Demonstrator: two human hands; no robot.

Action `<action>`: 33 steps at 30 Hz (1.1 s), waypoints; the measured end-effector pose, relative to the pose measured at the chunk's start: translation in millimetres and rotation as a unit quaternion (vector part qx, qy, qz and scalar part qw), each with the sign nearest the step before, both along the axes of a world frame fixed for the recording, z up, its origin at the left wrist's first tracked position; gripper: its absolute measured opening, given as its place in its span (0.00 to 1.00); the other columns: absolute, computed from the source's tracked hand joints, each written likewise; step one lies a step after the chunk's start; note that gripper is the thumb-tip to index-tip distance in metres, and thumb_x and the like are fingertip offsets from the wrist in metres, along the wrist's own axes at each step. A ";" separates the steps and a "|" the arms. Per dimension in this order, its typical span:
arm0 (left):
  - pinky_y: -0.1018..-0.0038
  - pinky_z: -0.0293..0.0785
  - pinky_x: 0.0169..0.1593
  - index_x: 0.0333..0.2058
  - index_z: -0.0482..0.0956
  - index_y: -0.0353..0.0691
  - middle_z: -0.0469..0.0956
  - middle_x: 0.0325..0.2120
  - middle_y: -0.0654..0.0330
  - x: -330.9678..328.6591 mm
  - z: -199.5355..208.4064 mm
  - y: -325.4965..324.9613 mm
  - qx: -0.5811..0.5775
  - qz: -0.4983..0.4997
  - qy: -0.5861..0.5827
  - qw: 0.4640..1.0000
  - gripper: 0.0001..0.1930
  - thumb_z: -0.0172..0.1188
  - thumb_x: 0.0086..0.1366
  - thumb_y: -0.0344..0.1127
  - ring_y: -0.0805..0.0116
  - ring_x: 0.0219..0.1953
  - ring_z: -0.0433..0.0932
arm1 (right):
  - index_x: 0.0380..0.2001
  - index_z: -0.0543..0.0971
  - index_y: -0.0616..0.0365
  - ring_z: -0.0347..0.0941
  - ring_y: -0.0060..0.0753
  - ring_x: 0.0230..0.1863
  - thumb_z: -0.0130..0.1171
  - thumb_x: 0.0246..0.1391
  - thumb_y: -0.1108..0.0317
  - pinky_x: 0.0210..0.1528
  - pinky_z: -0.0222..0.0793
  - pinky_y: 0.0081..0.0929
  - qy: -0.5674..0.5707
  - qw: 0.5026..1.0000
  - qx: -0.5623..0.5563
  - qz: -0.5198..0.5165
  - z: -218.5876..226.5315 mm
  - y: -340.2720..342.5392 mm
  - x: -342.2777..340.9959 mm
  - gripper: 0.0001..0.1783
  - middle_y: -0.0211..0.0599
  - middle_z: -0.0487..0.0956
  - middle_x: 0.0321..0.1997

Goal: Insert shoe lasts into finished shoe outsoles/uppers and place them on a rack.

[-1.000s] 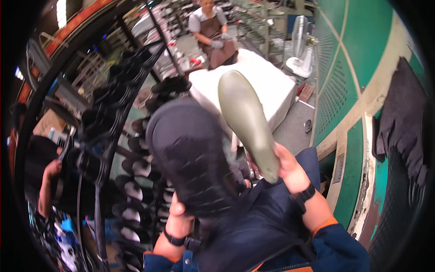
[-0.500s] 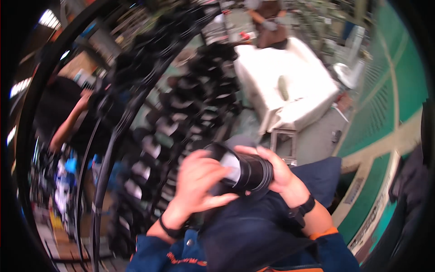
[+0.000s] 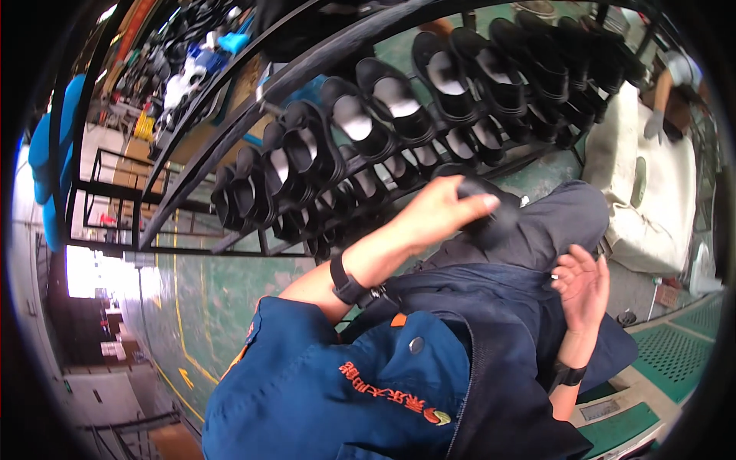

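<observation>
My left hand (image 3: 445,207) grips a black shoe (image 3: 491,218) over my lap, thumb on top of it. Motion blur hides much of the shoe's shape. To the right of it, apart from the shoe, my right hand (image 3: 584,287) is raised with its fingers loosely curled and apart, holding nothing. Just beyond my left hand, black shoes with light insoles (image 3: 395,100) stand in rows on a dark metal rack (image 3: 291,65).
A white cloth-covered block (image 3: 659,184) stands at the right, with a co-worker's gloved hand (image 3: 654,125) beside it. Green perforated panels (image 3: 675,356) lie at the lower right. Green floor with yellow lines (image 3: 230,307) stretches left. Blue rounded objects (image 3: 54,161) hang at the far left.
The view has swung toward the rack on the left. My right hand has let go of the shoe, and my left hand now holds it alone, near the rack.
</observation>
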State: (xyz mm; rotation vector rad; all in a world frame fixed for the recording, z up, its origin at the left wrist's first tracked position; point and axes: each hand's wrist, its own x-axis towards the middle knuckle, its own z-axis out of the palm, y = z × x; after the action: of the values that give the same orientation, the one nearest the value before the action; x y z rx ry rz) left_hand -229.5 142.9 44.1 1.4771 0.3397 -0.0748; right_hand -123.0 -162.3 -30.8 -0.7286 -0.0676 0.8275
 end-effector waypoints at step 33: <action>0.65 0.73 0.52 0.44 0.81 0.30 0.80 0.46 0.43 -319.1 -258.5 104.7 0.197 0.217 0.494 0.819 0.28 0.65 0.52 0.49 0.52 0.50 0.79 | 0.53 0.73 0.66 0.78 0.28 0.35 0.50 0.65 0.58 0.37 0.75 0.22 -0.230 0.933 -0.277 -0.027 31.7 -17.7 4.0 0.22 0.39 0.80 0.39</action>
State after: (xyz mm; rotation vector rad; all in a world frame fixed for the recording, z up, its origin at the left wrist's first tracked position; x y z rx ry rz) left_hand -548.6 247.6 -214.4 1.6276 1.6152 -0.4327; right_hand -118.9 -180.1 0.9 -1.4462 -0.2394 0.6073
